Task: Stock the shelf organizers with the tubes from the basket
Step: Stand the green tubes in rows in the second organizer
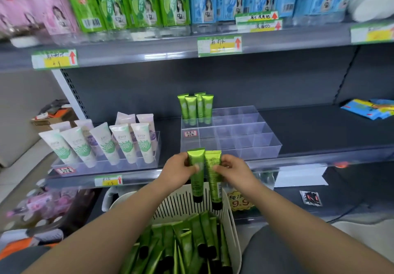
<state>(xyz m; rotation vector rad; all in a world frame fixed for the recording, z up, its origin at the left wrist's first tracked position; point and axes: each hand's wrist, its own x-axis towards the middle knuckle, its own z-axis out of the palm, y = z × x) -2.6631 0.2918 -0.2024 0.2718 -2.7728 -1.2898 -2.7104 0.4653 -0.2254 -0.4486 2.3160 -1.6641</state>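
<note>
My left hand grips one green tube and my right hand grips another green tube. Both tubes hang upright, black caps down, side by side above the cream slotted basket. Several more green tubes lie piled in the basket. Just behind my hands stands a clear divided organizer on the middle shelf. Several green tubes stand in its back left compartments; its other compartments hold nothing.
A second clear organizer to the left holds several white tubes with green and purple prints. Boxed goods fill the upper shelf. A blue packet lies at the far right of the middle shelf. Price tags line the shelf edges.
</note>
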